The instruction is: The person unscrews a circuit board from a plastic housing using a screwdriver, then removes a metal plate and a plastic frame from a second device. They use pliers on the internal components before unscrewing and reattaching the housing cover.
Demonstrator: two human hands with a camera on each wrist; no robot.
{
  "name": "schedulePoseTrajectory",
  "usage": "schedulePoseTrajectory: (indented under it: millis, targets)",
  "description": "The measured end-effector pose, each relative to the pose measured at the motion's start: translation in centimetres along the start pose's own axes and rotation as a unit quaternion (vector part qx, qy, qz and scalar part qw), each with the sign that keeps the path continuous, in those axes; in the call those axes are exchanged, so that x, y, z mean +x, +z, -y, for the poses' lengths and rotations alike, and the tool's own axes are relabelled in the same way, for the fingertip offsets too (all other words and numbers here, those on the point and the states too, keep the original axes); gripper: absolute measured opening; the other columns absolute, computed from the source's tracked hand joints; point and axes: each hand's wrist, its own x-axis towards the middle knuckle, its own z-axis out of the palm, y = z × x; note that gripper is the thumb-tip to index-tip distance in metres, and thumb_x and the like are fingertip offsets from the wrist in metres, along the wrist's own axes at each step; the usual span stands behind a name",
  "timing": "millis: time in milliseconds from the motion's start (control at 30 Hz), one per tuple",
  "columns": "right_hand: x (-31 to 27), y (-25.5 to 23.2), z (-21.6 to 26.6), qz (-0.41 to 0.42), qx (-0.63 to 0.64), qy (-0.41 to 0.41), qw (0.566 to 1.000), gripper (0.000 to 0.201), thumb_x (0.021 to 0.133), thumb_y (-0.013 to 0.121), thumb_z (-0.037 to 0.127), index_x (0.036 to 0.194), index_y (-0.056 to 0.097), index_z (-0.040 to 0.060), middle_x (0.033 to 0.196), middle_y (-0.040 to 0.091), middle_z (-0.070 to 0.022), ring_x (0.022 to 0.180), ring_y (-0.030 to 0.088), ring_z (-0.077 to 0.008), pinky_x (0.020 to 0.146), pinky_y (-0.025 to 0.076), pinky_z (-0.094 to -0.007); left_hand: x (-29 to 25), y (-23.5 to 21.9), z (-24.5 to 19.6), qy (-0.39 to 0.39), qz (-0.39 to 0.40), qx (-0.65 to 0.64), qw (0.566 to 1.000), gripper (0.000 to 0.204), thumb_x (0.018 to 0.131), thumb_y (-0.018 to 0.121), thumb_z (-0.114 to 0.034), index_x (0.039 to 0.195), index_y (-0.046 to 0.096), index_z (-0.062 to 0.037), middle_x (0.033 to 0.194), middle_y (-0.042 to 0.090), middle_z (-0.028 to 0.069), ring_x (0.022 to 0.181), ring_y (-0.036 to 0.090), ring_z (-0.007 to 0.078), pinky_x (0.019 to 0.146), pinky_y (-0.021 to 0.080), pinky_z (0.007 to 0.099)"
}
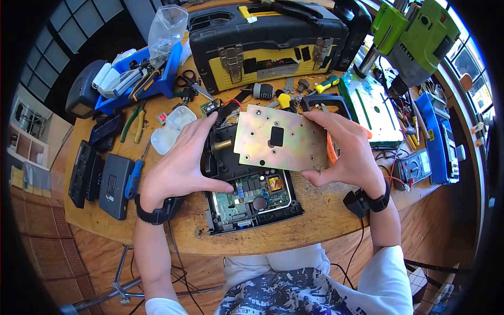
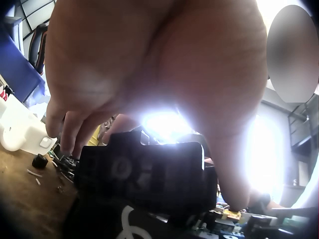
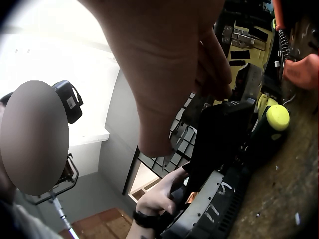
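A gold-coloured metal plate [image 1: 281, 137] with holes stands tilted over a black housing in the head view. Spread fingers of the right hand [image 1: 346, 149] reach its upper right corner; the thumb lies near its lower edge, and contact there is unclear. In the right wrist view a gap shows between that thumb and the dark housing [image 3: 219, 139]. The left hand [image 1: 181, 163] is spread around the housing's left side, thumb extended over the left edge of a green circuit board [image 1: 252, 193]. From the left wrist, a black part [image 2: 144, 174] sits between fingers and thumb; a grip cannot be made out.
Behind stands a black and yellow toolbox [image 1: 273, 58]. At the left lie a blue tool tray [image 1: 173, 79], a blue screwdriver [image 1: 135, 178] and dark casings [image 1: 114, 186]. A green drill stand [image 1: 391, 26], a multimeter [image 1: 415, 167] and a blue case [image 1: 438, 136] occupy the right.
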Motion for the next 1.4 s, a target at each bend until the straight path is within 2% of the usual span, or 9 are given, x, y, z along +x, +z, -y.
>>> schedulePoseTrajectory:
  millis: [167,333,567,733,1133,1233,1300,1333,1400]
  targets:
    - [0.0,0.2,-0.1,-0.006,0.003,-0.007,1.0,0.096,0.062,0.099,0.043,0.142,0.065,0.0005,0.133,0.072,-0.0221,0.117,0.073,-0.0391,0.104,0.058,-0.0442,0.1,-0.4,-0.4,-0.002,-0.007,-0.003,1.0,0.143,0.055,0.107,-0.04,0.169,0.031,0.001,0.166,0.043,0.0279,0.16,0.035,0.0424,0.133,0.029,0.0464]
    - [0.3,-0.1,0.3,0.007,0.006,0.004,1.0,0.096,0.061,0.098,0.043,0.14,0.066,0.0006,0.131,0.073,-0.0215,0.117,0.072,-0.0393,0.103,0.058,-0.0442,0.0,0.0,-1.2,0.054,-0.079,0.018,0.995,0.14,0.055,0.107,-0.034,0.171,0.033,-0.0044,0.171,0.041,0.023,0.162,0.035,0.0397,0.135,0.027,0.0478]
    - [0.3,-0.3,0.4,0.025,-0.012,0.025,0.999,0.095,0.061,0.098,0.044,0.139,0.066,0.0009,0.131,0.073,-0.0209,0.118,0.072,-0.0399,0.105,0.056,-0.0457,-0.1,-0.1,-1.3,0.038,-0.071,-0.012,0.997,0.138,0.057,0.106,-0.03,0.171,0.033,-0.0047,0.172,0.04,0.022,0.163,0.033,0.0392,0.135,0.027,0.0479]
    - [0.5,-0.2,0.5,0.017,-0.031,0.009,0.999,0.094,0.061,0.098,0.042,0.139,0.066,0.001,0.132,0.072,-0.0214,0.119,0.071,-0.0413,0.106,0.056,-0.0464,-0.1,0.1,-1.3,0.082,-0.1,0.029,0.991,0.135,0.056,0.106,-0.026,0.169,0.037,-0.0032,0.172,0.04,0.0226,0.165,0.03,0.0392,0.135,0.027,0.0484]
    - [1.5,-0.5,1.9,0.007,0.074,0.001,0.997,0.08,0.072,0.098,0.017,0.14,0.058,0.0028,0.125,0.066,-0.0165,0.114,0.067,-0.0385,0.1,0.055,-0.0419,-0.1,0.5,-1.1,0.092,-0.091,0.013,0.991,0.132,0.057,0.106,-0.024,0.168,0.038,-0.0037,0.169,0.042,0.0211,0.162,0.034,0.0403,0.134,0.03,0.049]
    - [1.4,-1.0,1.7,0.018,0.046,0.008,0.999,0.07,0.079,0.095,0.013,0.138,0.06,0.0021,0.124,0.068,-0.0127,0.111,0.071,-0.0298,0.097,0.056,-0.0383,-0.1,0.6,-1.0,0.102,-0.095,0.022,0.99,0.131,0.057,0.105,-0.024,0.167,0.038,-0.0031,0.168,0.042,0.021,0.161,0.034,0.0404,0.134,0.03,0.0492]
    - [0.8,-0.7,0.5,-0.002,0.224,0.103,0.969,0.052,0.087,0.089,0.003,0.132,0.064,0.0001,0.12,0.072,-0.0097,0.106,0.073,-0.0196,0.093,0.057,-0.0329,-0.1,0.6,-0.9,0.099,-0.093,0.018,0.991,0.131,0.057,0.105,-0.024,0.167,0.038,-0.0029,0.168,0.042,0.0211,0.161,0.034,0.0407,0.134,0.029,0.0492]
    - [0.9,-0.6,1.1,-0.05,0.284,0.091,0.953,0.034,0.091,0.082,-0.005,0.123,0.068,-0.0016,0.116,0.075,-0.0083,0.101,0.073,-0.0133,0.089,0.057,-0.0294,-0.1,0.6,-0.9,0.097,-0.091,0.015,0.991,0.131,0.057,0.105,-0.024,0.167,0.038,-0.0027,0.168,0.042,0.0212,0.161,0.033,0.0411,0.134,0.029,0.0493]
    - [0.6,-1.1,1.0,-0.059,0.248,0.051,0.966,0.03,0.09,0.081,-0.006,0.118,0.069,-0.0018,0.112,0.076,-0.0091,0.1,0.073,-0.0145,0.088,0.058,-0.0298,-0.1,0.6,-0.9,0.094,-0.091,0.01,0.991,0.131,0.058,0.105,-0.025,0.167,0.038,-0.0026,0.168,0.041,0.0212,0.161,0.033,0.0413,0.134,0.029,0.0495]
